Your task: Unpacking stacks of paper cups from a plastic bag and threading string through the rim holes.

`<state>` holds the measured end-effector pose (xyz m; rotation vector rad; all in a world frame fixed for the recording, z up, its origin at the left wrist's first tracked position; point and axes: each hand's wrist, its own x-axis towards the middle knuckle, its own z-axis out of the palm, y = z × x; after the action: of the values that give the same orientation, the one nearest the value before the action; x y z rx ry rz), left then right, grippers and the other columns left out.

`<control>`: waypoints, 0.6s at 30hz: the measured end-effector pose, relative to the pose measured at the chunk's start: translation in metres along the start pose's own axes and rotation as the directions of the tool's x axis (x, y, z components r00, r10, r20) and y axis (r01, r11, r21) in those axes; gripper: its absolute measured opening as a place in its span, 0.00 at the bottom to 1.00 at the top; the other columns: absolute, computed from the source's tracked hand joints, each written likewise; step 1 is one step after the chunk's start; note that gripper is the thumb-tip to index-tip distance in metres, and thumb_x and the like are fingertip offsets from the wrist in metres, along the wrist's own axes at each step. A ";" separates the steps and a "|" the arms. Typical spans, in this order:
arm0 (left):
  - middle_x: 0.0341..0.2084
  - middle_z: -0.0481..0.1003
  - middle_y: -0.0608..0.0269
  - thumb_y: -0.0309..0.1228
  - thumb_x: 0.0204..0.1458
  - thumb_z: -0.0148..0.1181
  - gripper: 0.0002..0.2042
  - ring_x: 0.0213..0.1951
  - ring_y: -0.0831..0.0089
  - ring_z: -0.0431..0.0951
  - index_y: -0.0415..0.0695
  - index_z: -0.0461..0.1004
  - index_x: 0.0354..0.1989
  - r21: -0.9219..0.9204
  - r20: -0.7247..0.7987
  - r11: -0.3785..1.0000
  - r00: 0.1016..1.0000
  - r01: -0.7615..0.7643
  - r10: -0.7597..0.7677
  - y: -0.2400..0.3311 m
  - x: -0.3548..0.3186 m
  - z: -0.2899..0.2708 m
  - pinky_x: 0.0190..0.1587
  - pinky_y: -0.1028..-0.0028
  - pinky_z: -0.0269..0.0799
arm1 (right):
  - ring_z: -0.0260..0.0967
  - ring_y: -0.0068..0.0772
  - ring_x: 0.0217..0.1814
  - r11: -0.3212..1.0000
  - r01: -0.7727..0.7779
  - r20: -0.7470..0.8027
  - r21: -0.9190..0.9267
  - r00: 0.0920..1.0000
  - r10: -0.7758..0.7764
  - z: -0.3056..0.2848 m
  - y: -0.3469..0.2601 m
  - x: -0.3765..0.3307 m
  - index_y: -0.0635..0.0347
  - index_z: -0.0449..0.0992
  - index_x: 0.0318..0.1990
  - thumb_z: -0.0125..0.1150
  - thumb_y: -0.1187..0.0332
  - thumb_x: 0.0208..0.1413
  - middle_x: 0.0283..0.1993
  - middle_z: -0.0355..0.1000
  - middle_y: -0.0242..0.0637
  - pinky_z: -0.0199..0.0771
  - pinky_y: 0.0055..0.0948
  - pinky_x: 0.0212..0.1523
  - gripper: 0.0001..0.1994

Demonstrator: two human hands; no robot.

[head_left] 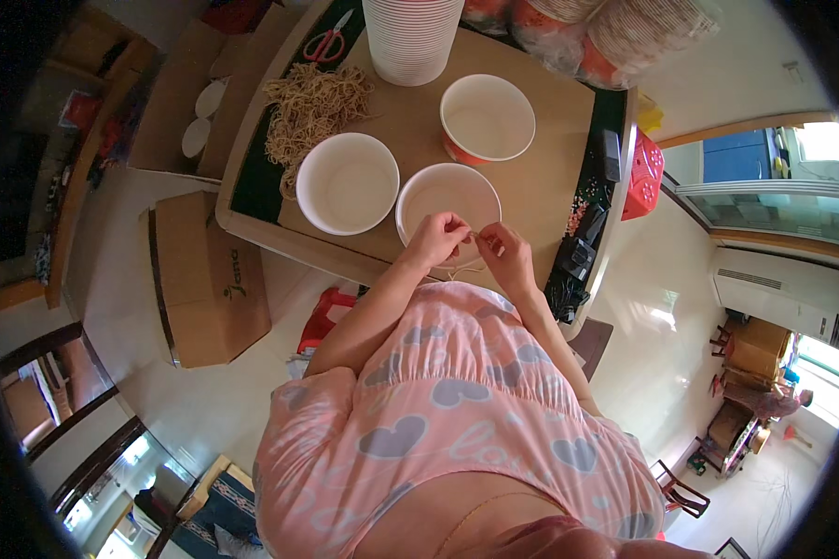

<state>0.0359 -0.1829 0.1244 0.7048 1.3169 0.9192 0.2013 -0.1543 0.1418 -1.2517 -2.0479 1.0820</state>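
Both hands meet over the near rim of a white paper tub [419, 210] at the table's front edge. My left hand [438, 239] is closed in a pinch, fingertips together. Close beside it, my right hand [505, 253] pinches too, its fingertips almost touching the left ones. A thin tan string [463, 271] shows just below the hands and seems to run up into the fingers; its ends are hidden. Left of this tub stands a second white tub [348, 184], and behind it to the right a third tub [488, 116] with an orange-red outside. All three are open-topped.
A tangled heap of tan strings [317, 107] lies at the left, below red-handled scissors [327, 42]. A tall stack of white tubs [414, 37] stands at the back. Bagged tubs [625, 37] fill the far right. Black devices [578, 253] line the right edge. A carton [210, 279] stands on the floor.
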 end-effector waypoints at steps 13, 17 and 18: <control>0.21 0.73 0.68 0.27 0.52 0.53 0.03 0.17 0.85 0.67 0.41 0.71 0.31 0.026 0.024 0.999 0.999 -0.022 0.022 -0.007 0.005 0.004 0.17 0.83 0.62 | 0.69 0.33 0.26 0.995 0.028 0.030 -0.093 0.999 -0.025 -0.006 -0.010 0.002 0.58 0.75 0.39 0.59 0.72 0.47 0.31 0.71 0.39 0.68 0.27 0.26 0.09; 0.21 0.73 0.68 0.27 0.53 0.53 0.03 0.16 0.85 0.67 0.41 0.71 0.31 0.015 0.032 1.000 0.999 -0.023 0.023 -0.009 0.007 0.004 0.17 0.83 0.62 | 0.71 0.37 0.31 0.868 0.240 -0.100 -0.434 0.945 -0.312 -0.009 -0.021 0.004 0.57 0.72 0.41 0.60 0.74 0.44 0.33 0.72 0.37 0.68 0.29 0.29 0.14; 0.21 0.73 0.68 0.27 0.53 0.53 0.03 0.16 0.85 0.66 0.41 0.71 0.32 0.021 0.031 0.999 0.999 -0.024 0.023 -0.009 0.007 0.004 0.17 0.83 0.61 | 0.71 0.37 0.31 0.869 0.240 -0.101 -0.434 0.945 -0.312 -0.010 -0.023 0.003 0.57 0.72 0.41 0.60 0.74 0.44 0.33 0.72 0.37 0.68 0.29 0.29 0.14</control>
<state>0.0412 -0.1806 0.1133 0.7495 1.2949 0.9114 0.1958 -0.1542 0.1662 -1.1410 -2.3082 0.4002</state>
